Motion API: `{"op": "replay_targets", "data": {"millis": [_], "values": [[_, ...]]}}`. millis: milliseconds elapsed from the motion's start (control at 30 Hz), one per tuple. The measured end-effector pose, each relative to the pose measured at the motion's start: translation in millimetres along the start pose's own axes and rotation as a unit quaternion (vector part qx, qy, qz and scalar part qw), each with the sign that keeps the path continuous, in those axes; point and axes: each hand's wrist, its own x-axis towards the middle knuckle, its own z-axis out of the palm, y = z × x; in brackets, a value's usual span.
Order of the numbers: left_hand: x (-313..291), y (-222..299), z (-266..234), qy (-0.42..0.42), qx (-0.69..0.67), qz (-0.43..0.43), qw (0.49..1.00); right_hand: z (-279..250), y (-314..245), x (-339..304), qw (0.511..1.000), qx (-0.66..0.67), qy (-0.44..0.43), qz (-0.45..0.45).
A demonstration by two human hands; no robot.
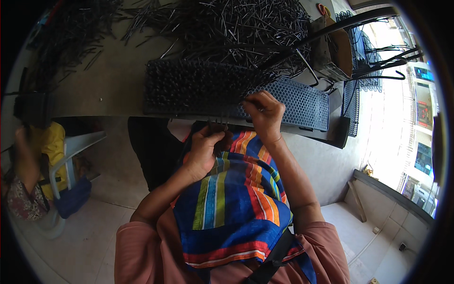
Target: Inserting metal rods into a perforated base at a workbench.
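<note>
A long dark tray with a grid of round holes lies along the table's front edge. Thin dark pieces stand packed upright in its left and middle part, while the holes at the right end are bare. My right hand is over the tray, where the standing pieces meet the bare holes. Its thumb and fingers are pinched together, and what they hold is too small to make out. Below the front edge, over my lap, my left hand is closed round several thin dark strips, whose ends stick up past the fingers.
Loose dark strips are heaped behind the tray, with another pile at the far left. A cardboard box and black metal rods are at the right. Another person's arm and a pale chair are at the left.
</note>
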Motion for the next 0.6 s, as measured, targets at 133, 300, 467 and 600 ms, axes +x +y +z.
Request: {"op": "replay_targets", "data": {"millis": [133, 300, 467, 600], "values": [[0, 2, 0, -0.002, -0.002, -0.005, 1.0, 3, 7, -10, 0.999, 0.026, 0.019, 0.016], [3, -1, -1, -0.005, 0.002, -0.011, 1.0, 6, 14, -8, 0.999, -0.004, 0.038, -0.039], [1, 3, 2, 0.008, -0.005, -0.027, 1.0, 6, 10, -11, 0.998, -0.062, 0.032, -0.011], [0, 0, -4, 0.014, -0.007, -0.026, 1.0, 4, -11, -2, 0.995, -0.087, 0.039, -0.003]]}}
